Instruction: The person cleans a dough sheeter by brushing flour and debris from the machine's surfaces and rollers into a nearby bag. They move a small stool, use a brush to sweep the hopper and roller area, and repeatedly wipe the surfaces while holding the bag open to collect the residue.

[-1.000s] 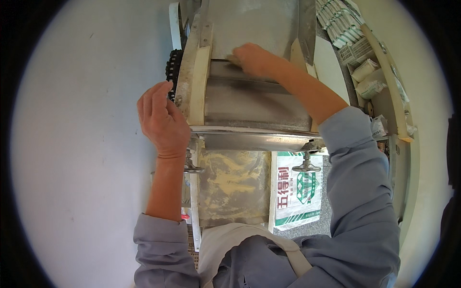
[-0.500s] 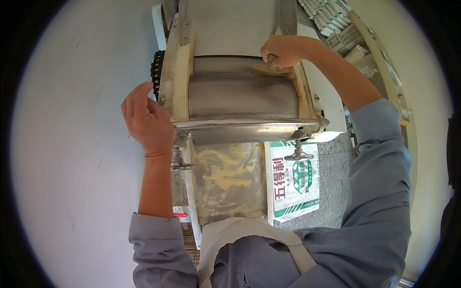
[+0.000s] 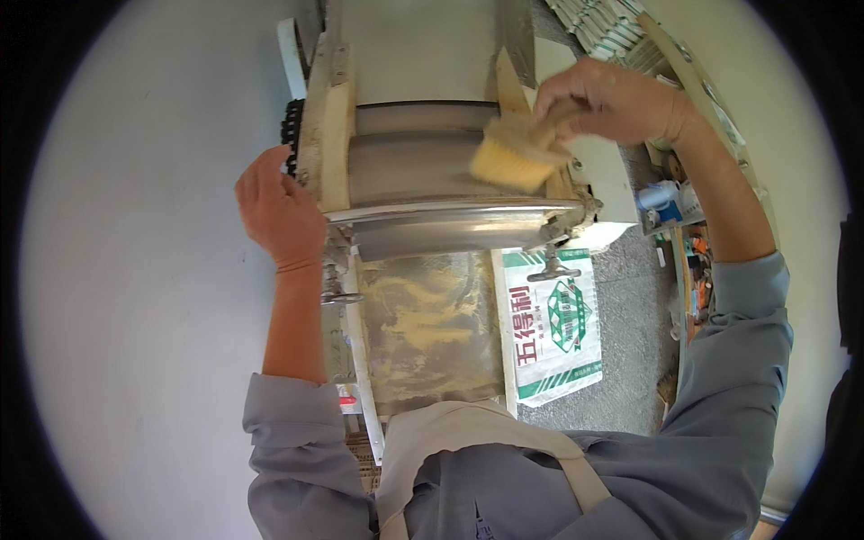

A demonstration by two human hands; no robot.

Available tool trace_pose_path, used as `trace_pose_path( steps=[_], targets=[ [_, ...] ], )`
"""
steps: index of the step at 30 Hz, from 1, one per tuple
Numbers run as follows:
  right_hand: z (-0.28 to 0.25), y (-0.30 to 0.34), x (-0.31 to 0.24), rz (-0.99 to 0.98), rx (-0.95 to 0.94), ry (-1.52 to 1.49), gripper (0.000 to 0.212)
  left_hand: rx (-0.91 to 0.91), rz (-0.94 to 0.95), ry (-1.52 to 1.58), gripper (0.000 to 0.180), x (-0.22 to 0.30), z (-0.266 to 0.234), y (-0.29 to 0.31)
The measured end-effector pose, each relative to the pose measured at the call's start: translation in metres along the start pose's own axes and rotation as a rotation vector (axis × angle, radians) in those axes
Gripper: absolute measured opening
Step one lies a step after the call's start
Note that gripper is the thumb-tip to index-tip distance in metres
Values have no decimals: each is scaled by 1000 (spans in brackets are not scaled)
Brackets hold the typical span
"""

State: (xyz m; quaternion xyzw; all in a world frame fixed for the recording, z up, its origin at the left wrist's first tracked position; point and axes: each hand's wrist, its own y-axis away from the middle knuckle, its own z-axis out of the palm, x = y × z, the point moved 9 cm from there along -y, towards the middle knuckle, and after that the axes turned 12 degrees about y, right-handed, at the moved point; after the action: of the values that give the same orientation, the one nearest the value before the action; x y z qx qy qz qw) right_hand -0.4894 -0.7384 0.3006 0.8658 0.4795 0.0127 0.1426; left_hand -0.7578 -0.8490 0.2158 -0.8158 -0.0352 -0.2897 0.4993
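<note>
My right hand (image 3: 614, 101) is closed round the wooden handle of a brush (image 3: 516, 162) with yellow bristles. The brush is held tilted over the right end of a smooth metal roller (image 3: 409, 166), in front of a pale wooden side guide (image 3: 514, 85). This roller belongs to a dough-rolling machine dusted with flour. At the machine's left side, my left hand (image 3: 277, 205) is raised beside the frame, fingers loosely bent, with nothing seen in it. Its fingertips are close to a dark toothed gear (image 3: 292, 130); whether they touch the frame I cannot tell.
Below the rollers, a flour-smeared board (image 3: 432, 328) slopes toward me. A metal bar (image 3: 441, 212) crosses the front, with a handwheel (image 3: 553, 270) under its right end. A white and green sack (image 3: 553, 328) lies at right, near shelving with tools (image 3: 697, 270). A wall (image 3: 144, 270) stands left.
My right hand has lifted the brush off the roller area and brought it right and nearer, turning the bristles into view. My left hand has barely moved.
</note>
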Motion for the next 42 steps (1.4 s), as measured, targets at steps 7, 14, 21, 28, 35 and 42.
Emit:
trace_pose_path(
  steps=[7, 14, 21, 28, 35, 42],
  targets=[
    [55, -115, 61, 229, -127, 370, 31, 8, 14, 5, 33, -1, -1, 0],
    [57, -130, 40, 267, -117, 36, 26, 17, -4, 52, 33, -4, -2, 2],
    [37, -139, -48, -89, 143, 40, 26, 27, 1, 44, 33, -4, -3, 2],
    [57, -77, -81, -168, 71, 74, 23, 32, -14, 28, 32, -5, -3, 4],
    [20, -42, -51, -79, 130, -45, 19, 50, -2, 21, 33, -7, -3, 5],
    [41, -76, -5, 398, 514, -414, 29, 50, -14, 30, 31, -6, -4, 5]
  ],
)
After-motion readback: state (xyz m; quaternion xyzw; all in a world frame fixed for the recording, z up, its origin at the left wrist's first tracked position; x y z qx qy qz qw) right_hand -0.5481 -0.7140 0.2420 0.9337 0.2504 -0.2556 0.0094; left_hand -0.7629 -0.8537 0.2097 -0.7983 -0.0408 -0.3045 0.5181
